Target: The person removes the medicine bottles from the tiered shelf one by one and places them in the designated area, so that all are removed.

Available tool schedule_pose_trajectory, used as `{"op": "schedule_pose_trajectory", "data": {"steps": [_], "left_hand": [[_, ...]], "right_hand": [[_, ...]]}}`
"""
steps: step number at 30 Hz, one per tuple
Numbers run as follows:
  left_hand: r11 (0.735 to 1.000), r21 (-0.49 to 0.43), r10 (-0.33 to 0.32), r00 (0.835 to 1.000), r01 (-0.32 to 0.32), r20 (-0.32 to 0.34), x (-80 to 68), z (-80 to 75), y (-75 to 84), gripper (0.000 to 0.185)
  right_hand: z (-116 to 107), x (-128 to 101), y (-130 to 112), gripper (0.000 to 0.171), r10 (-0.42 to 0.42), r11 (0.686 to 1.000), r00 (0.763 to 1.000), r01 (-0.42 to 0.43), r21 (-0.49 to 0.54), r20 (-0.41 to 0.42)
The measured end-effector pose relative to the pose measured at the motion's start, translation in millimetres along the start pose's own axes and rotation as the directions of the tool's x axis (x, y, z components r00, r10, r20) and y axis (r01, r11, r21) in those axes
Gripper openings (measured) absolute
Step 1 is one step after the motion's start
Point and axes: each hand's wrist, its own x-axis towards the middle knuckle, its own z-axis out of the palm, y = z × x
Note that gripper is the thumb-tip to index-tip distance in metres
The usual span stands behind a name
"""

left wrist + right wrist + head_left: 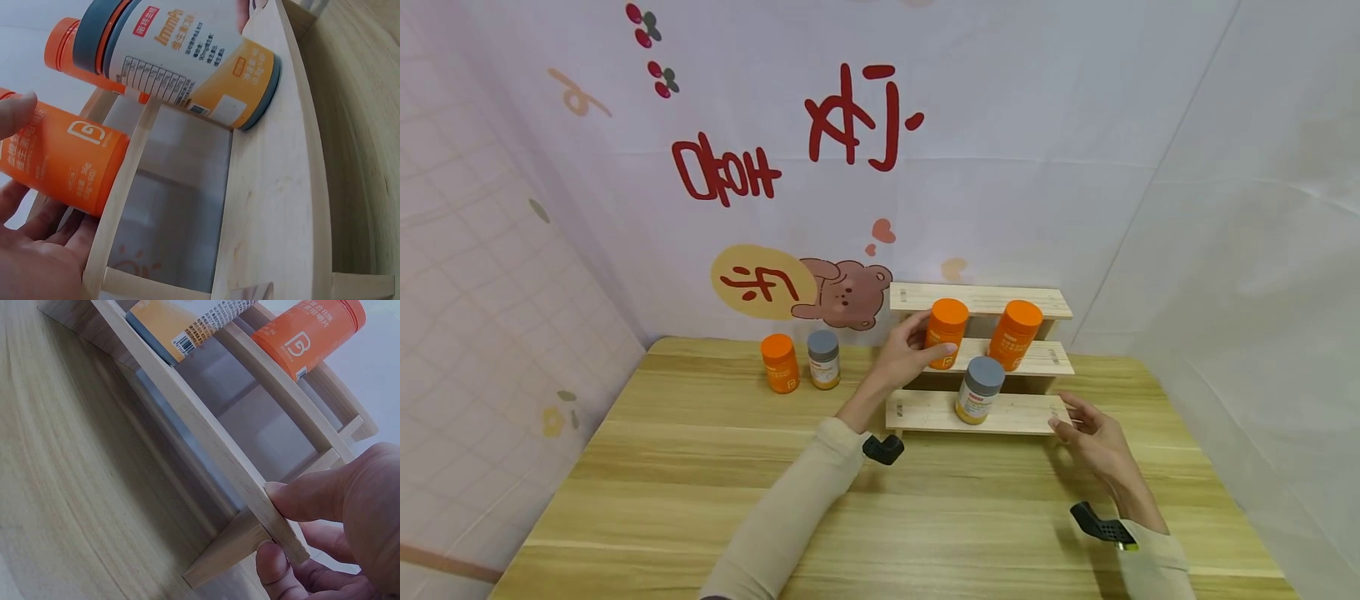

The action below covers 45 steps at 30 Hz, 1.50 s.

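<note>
My left hand (897,357) grips an orange supplement bottle (943,337) at the left of the middle tier of a three-tier wooden shelf (1033,413). The thumb is across the bottle's front and the fingers are behind it, as the left wrist view shows the same bottle (69,156). At the other side, my right hand (1099,443) pinches the right end of the bottom tier between thumb and fingers (274,565). A grey-capped white and yellow bottle (977,398) stands on the bottom tier. Another orange bottle (1013,337) is on the middle tier, to the right.
On the wooden table (700,467), left of the shelf, stand one orange bottle (780,365) and one grey-capped bottle (824,362). A printed white cloth (1015,142) hangs behind the table, with more cloth at both sides.
</note>
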Motion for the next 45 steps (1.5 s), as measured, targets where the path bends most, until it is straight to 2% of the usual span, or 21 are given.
{"op": "schedule_pose_trajectory", "data": {"steps": [7,12,17,31,38,45], "left_hand": [[1.000,0.027,-0.008,0.999,0.008,-0.033,-0.1,2.1,0.2,0.066],[0.998,0.062,0.007,0.999,-0.005,-0.034,-3.1,0.1,2.1,0.065],[0.995,0.094,0.021,0.997,-0.014,-0.070,-7.5,-3.8,2.4,0.062],[0.996,0.065,0.069,0.993,-0.063,-0.094,-32.1,-19.4,7.3,0.058],[0.999,0.039,0.026,0.992,-0.021,-0.125,-46.4,-28.9,7.4,0.060],[0.999,0.029,0.044,0.986,-0.040,-0.159,-59.2,-42.7,5.2,0.059]], "right_hand": [[-0.5,0.3,-0.5,0.075,-0.008,1.000,1.000,0.008,-0.008,-0.004],[-0.6,-0.3,-0.7,0.075,0.005,1.000,1.000,-0.005,-0.001,0.001],[-0.8,-0.3,-1.7,0.077,0.009,1.000,1.000,-0.009,0.006,0.012],[-1.1,2.3,-0.8,0.073,-0.014,1.000,1.000,0.014,-0.005,-0.011],[-1.1,0.8,-0.8,0.074,-0.007,1.000,1.000,0.007,0.010,-0.002],[-0.8,0.6,-1.1,0.076,0.005,1.000,1.000,-0.005,0.023,0.015]]}}
